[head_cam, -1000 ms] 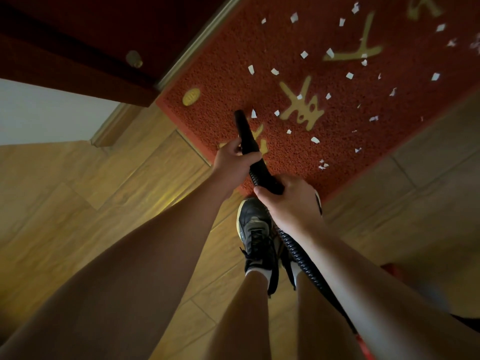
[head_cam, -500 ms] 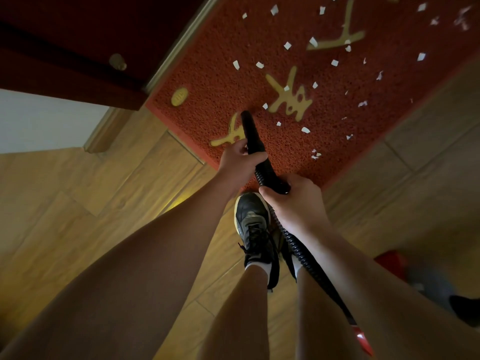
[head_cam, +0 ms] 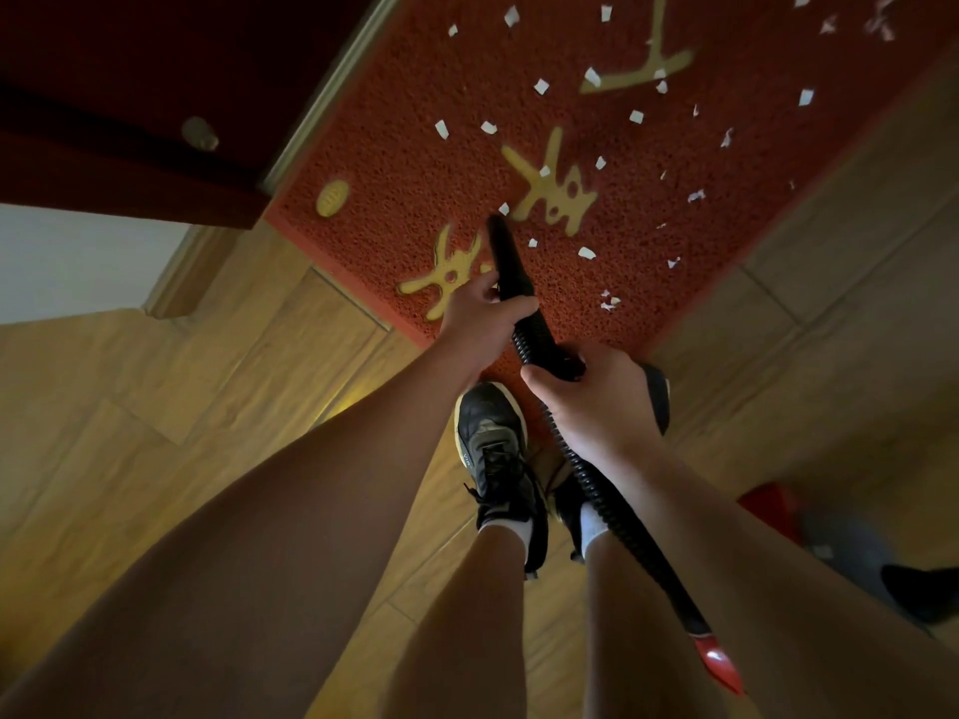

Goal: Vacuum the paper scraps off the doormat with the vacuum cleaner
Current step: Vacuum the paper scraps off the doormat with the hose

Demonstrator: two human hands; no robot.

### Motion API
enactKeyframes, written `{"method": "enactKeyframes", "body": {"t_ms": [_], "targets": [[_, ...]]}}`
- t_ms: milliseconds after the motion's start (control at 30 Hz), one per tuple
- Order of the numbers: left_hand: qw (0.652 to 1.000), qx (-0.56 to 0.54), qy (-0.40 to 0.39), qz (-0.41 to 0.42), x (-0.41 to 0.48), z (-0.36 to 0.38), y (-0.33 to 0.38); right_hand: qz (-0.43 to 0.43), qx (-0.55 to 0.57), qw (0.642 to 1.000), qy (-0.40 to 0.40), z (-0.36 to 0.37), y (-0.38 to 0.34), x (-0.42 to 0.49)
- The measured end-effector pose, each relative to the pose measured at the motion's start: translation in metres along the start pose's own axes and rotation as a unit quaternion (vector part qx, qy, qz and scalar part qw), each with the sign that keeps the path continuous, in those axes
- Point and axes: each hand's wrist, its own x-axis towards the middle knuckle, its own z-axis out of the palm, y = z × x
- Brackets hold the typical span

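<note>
Head view: the left hand (head_cam: 485,315) has its grip closed round the black nozzle (head_cam: 507,259), tip down on the red doormat (head_cam: 405,147). The right hand (head_cam: 597,402) grips the ribbed hose (head_cam: 610,503) behind it. White paper scraps (head_cam: 586,252) lie scattered over the mat, one just beside the tip.

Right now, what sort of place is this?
Probably a home entryway: a red doormat with gold characters lies at a dark door, on wood-look floor, with skirting along a white wall.
</note>
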Motion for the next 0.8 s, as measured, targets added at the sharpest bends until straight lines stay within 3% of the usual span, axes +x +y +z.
{"method": "enactKeyframes", "body": {"t_ms": [800], "targets": [[1.000,-0.001,-0.023,-0.007,-0.003,0.008,-0.003,0.038,0.038,0.998,-0.027,-0.012,0.010,-0.002]]}}
